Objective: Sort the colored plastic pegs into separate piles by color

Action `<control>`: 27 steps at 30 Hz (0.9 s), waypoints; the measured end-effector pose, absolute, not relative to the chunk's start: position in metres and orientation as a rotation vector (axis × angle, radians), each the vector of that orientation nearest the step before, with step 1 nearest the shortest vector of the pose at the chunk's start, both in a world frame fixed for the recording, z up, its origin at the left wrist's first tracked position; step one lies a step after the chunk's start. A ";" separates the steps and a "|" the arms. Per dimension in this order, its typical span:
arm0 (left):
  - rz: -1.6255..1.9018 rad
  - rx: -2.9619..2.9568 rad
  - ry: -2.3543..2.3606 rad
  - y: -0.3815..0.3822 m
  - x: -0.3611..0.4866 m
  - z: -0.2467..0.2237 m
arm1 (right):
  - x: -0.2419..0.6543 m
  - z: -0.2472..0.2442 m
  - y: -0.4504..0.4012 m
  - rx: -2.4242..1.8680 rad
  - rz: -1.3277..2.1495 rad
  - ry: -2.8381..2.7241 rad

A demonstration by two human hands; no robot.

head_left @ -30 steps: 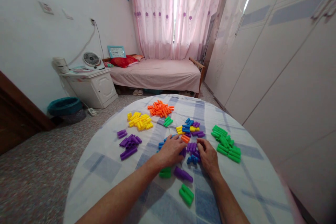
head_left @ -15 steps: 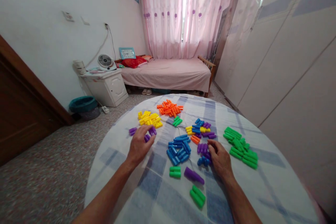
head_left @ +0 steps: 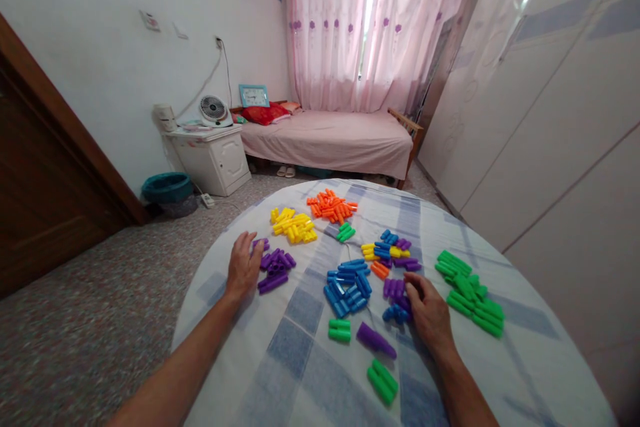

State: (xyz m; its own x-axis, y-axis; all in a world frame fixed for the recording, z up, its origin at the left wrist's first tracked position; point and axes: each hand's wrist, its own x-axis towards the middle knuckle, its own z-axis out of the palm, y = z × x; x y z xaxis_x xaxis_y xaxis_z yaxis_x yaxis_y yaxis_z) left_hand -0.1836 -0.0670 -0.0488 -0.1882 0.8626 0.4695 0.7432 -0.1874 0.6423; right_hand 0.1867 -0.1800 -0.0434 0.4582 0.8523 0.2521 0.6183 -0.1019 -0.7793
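Note:
On the cloth-covered round table (head_left: 240,360), my left hand (head_left: 244,267) lies at the left edge of a purple pile (head_left: 276,268), its fingers apart beside a small purple piece (head_left: 261,244). My right hand (head_left: 427,310) rests with curled fingers against purple pieces (head_left: 394,289), above a blue cluster (head_left: 396,313); whether it grips one is hidden. Between the hands sits a blue pile (head_left: 349,287). Nearer me are a long purple piece (head_left: 376,340) and green pieces (head_left: 383,381).
Yellow pieces (head_left: 294,225) and orange pieces (head_left: 332,206) lie at the back, a mixed group (head_left: 384,250) right of centre, and a green pile (head_left: 470,292) at the right. Beyond the table stand a bed (head_left: 330,137), a cabinet (head_left: 215,160) and a bin (head_left: 170,190).
My left hand has let go of purple pieces and moved left; they now lie in a pile beside it. My right hand stays at the same purple pieces. The view has shifted slightly.

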 end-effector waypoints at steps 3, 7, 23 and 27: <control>1.135 1.950 1.874 -0.055 -0.189 -0.046 | 0.187 -0.044 -0.180 -1.798 0.324 -1.260; 0.893 1.956 1.737 -0.054 -0.194 -0.044 | 0.188 -0.047 -0.180 -1.781 0.319 -1.276; 0.613 2.838 0.483 -0.114 0.021 0.019 | 0.191 -0.051 -0.176 -1.664 0.482 -1.115; 0.418 2.937 0.491 -0.109 0.056 0.002 | 0.191 -0.048 -0.176 -1.681 0.433 -1.146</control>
State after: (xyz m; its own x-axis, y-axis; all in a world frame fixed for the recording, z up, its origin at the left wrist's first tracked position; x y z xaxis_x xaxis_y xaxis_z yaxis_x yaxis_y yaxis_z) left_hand 0.0564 -0.1087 0.0018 0.9084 0.3362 0.2486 0.2988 -0.9378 0.1765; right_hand 0.1914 -0.1761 -0.0484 0.4840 0.8440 0.2312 0.4808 -0.0357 -0.8761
